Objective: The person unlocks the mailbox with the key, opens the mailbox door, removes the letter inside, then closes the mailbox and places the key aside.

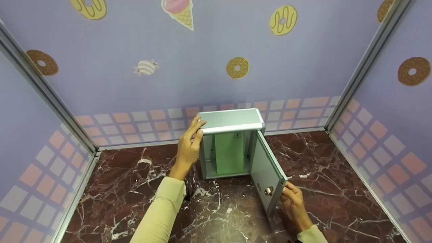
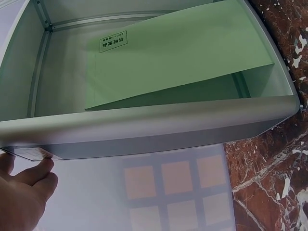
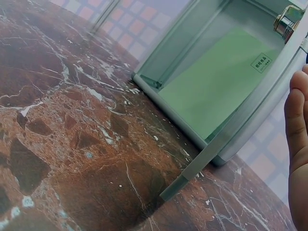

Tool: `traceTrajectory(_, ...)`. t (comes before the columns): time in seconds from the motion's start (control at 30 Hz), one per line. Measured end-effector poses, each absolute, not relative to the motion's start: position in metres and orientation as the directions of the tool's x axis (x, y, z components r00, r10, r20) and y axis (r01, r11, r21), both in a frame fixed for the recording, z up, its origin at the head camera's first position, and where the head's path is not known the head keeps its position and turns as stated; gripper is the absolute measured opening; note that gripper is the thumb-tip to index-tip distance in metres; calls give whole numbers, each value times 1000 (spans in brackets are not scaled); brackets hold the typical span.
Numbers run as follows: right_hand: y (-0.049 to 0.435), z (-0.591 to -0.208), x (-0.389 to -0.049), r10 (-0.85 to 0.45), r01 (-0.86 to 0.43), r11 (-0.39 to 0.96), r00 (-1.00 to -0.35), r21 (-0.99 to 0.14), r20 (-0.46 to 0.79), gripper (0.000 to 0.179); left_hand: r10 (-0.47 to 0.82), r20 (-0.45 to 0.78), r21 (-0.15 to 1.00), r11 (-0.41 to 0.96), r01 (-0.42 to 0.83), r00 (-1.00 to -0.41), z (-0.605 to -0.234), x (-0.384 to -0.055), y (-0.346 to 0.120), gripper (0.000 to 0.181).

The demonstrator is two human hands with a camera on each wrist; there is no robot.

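A small grey metal cabinet (image 1: 233,119) stands upright on the floor, its door (image 1: 265,165) swung out to the right. My left hand (image 1: 189,148) holds the cabinet's upper left corner, fingers over the top and side. At the door's free edge, my right hand (image 1: 293,200) grips with thumb and fingers. A brass-coloured lock (image 1: 268,191) sits on the door's inner face. Inside the cabinet, a light green envelope (image 2: 183,57) with a small printed box leans against the back. The right wrist view shows the right hand (image 3: 298,134) only in part, at the frame's edge.
Dark red marbled flooring (image 1: 135,189) surrounds the cabinet. Close behind it rises a lilac wall (image 1: 202,84) with sweets and pink-and-white tiles printed on it. Side walls with metal corner posts (image 1: 368,60) enclose the space left and right.
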State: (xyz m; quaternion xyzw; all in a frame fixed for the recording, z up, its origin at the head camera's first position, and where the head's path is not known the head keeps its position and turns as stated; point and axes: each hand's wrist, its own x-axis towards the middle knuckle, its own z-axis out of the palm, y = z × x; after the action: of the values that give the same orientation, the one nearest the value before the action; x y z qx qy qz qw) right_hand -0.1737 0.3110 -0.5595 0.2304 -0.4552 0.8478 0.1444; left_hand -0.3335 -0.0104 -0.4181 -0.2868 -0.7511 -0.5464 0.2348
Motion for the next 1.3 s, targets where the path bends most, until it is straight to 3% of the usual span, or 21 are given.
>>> traceTrajectory(0.53,312,-557,-175,8,-455,-525,-848,-719,530,36,159,714,617,316,720,-682,-421,-334,-8,39)
traceTrajectory(0.77,318,-553,-176,19,-467,-482,-852,-742,524,34,159,697,627,337,702,-699,-418,-331,-10,42)
traceTrajectory(1.0,336,-560,-186,60,-575,-347,-802,-741,595,25,136,693,652,303,695,-708,-419,-330,-15,43)
traceTrajectory(1.3,332,-542,-181,141,-580,62,-801,-812,582,29,131,678,656,338,675,-724,-440,-319,-32,45)
